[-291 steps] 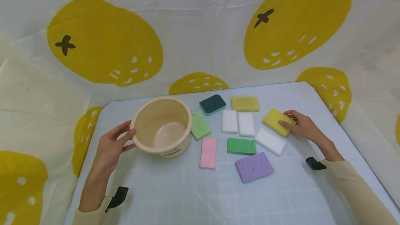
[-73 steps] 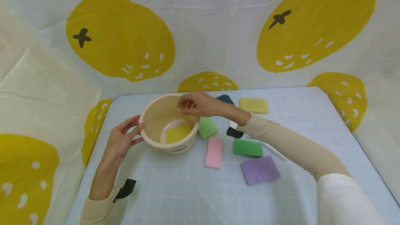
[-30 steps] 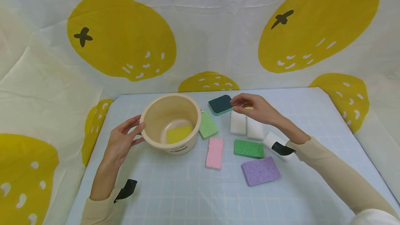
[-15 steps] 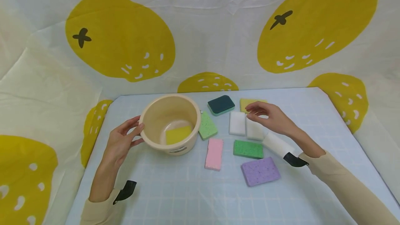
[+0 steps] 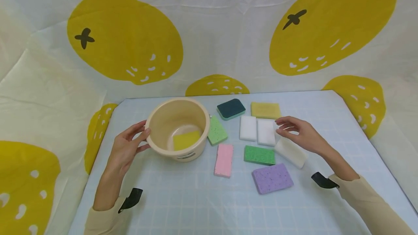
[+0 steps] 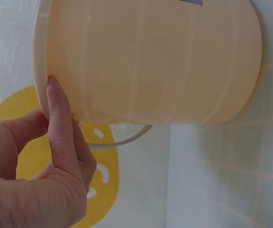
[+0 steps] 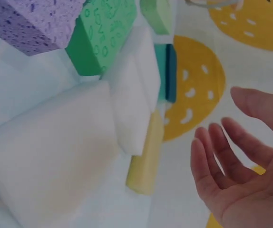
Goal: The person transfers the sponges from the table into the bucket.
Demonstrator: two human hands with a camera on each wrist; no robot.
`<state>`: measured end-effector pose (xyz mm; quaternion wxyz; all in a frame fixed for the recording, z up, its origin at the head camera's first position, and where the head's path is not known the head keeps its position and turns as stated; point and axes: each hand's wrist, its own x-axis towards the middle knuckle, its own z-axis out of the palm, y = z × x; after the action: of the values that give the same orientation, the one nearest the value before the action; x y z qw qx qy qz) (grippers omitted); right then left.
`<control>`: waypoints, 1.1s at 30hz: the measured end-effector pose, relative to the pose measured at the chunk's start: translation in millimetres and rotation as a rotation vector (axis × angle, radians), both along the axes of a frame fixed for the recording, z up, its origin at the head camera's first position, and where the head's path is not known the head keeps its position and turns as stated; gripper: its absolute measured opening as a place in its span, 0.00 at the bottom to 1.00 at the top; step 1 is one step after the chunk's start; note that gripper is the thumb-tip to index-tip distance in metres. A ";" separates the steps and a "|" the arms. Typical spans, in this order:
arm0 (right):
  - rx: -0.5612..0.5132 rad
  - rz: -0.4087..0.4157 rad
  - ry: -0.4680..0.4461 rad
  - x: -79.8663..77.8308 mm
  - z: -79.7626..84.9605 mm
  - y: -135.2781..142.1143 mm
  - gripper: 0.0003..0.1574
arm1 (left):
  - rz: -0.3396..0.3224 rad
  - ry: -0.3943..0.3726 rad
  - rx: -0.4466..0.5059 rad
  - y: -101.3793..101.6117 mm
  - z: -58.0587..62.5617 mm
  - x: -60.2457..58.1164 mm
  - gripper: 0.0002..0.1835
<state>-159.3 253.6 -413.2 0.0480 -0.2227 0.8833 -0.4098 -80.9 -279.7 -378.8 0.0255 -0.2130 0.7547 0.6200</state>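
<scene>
My left hand (image 5: 125, 148) pinches the left rim of a cream plastic bucket (image 5: 202, 144), thumb and fingers on either side of the lip. In the left wrist view the bucket's wall (image 6: 151, 61) fills the top. A yellow sponge (image 5: 186, 140) lies on the bucket's floor. My right hand (image 5: 302, 133) hovers with loosely bent fingers and nothing in them. It is nearest to a tilted white sponge (image 5: 291, 153) and an upright-lying white sponge (image 5: 266, 132). The right wrist view shows the thumb and fingers apart, with a white sponge (image 7: 55, 152) below.
Around them lie another white sponge (image 5: 248, 128), a pale yellow sponge (image 5: 265, 110), a dark green scouring sponge (image 5: 231, 108), a light green sponge (image 5: 217, 131), a pink sponge (image 5: 224, 160), a green sponge (image 5: 259, 155) and a purple sponge (image 5: 272, 178). A patterned cloth (image 5: 225, 46) hangs behind.
The right hand carried the yellow sponge from the right side into the bucket and let go. It has since moved back rightward, past the dark green sponge, to above the white sponges. Left hand stays on the rim.
</scene>
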 end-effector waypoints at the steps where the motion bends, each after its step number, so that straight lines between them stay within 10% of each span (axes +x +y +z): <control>1: 0.010 -0.008 -0.002 1.2 -2.8 3.2 0.22 | -0.001 0.000 -0.001 -0.1 0.0 0.1 0.32; 33: 0.222 -0.079 -0.086 31.2 -55.2 35.7 0.32 | 0.018 0.003 0.013 1.3 0.1 1.2 0.33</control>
<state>-128.1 289.3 -468.4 0.0938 -0.1632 0.9285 -0.3201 -79.7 -278.4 -378.7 0.0203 -0.2189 0.7489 0.6252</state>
